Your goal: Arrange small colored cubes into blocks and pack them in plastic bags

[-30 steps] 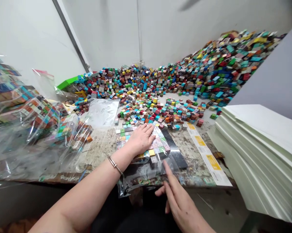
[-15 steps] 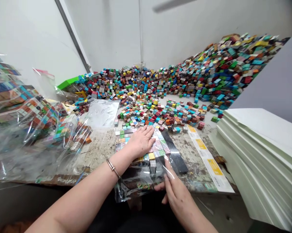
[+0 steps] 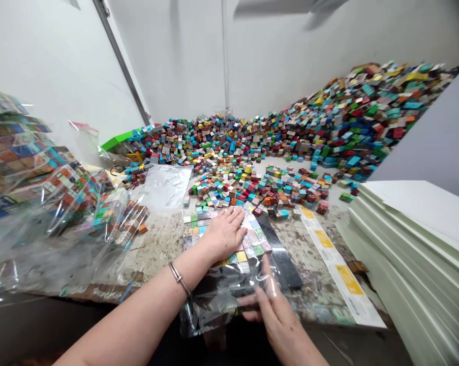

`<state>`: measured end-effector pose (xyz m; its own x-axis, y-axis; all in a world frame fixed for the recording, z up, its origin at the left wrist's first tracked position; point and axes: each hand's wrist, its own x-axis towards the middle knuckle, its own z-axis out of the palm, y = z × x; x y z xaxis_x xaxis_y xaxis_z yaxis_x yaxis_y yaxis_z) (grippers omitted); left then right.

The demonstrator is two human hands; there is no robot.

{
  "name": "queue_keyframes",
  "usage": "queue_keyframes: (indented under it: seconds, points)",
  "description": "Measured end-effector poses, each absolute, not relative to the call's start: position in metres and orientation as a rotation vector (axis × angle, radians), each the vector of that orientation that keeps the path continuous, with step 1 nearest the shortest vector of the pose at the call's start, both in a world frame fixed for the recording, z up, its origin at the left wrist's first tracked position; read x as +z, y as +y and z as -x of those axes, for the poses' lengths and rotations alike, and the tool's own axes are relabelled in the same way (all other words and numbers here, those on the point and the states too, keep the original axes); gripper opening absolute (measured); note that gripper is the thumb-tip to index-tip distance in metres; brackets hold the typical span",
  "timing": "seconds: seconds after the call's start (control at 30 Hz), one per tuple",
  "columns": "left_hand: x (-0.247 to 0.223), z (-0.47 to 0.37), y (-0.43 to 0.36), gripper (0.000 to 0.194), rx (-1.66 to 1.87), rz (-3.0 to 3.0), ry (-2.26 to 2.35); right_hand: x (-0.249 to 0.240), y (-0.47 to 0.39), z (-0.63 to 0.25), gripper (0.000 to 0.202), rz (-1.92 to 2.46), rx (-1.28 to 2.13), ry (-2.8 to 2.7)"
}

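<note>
A flat layer of small colourful blocks [image 3: 257, 238] lies inside a clear plastic bag [image 3: 210, 310] at the table's front edge, partly over a black board [image 3: 288, 267]. My left hand [image 3: 227, 234], with a metal bracelet on its wrist, rests flat on the blocks, fingers stretched out. At the bag's lower right is my right hand [image 3: 273, 305], its fingers apart around the loose plastic and one fingertip by the blocks' corner. Part of the layer is hidden under my left hand.
Loose blocks [image 3: 229, 134] are heaped along the wall. Bagged block sets [image 3: 69, 185] stand left, near an empty-looking plastic bag [image 3: 166, 185]. A label strip [image 3: 341, 269] and a stack of pale sheets [image 3: 400, 249] are at right.
The camera view has shifted slightly, so the scene sits lower. A gridded block at the layer's near edge now lies in line with its neighbours. My right hand's fingers have spread under the plastic.
</note>
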<state>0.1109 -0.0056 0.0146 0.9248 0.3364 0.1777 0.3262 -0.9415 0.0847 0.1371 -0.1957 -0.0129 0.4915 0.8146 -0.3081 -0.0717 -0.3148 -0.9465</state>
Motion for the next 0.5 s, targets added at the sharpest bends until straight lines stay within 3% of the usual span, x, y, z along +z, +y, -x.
queue_keyframes:
  seconds: [0.33, 0.5]
  points:
    - [0.029, -0.117, 0.006, 0.047, 0.366, -2.972, 0.427, -0.038, -0.199, -0.139, 0.063, 1.718, 0.902, -0.764]
    - [0.035, -0.133, 0.037, 0.028, 0.277, -2.976, 0.269, -0.051, -0.206, -0.141, 0.060, 1.743, 0.881, -0.825]
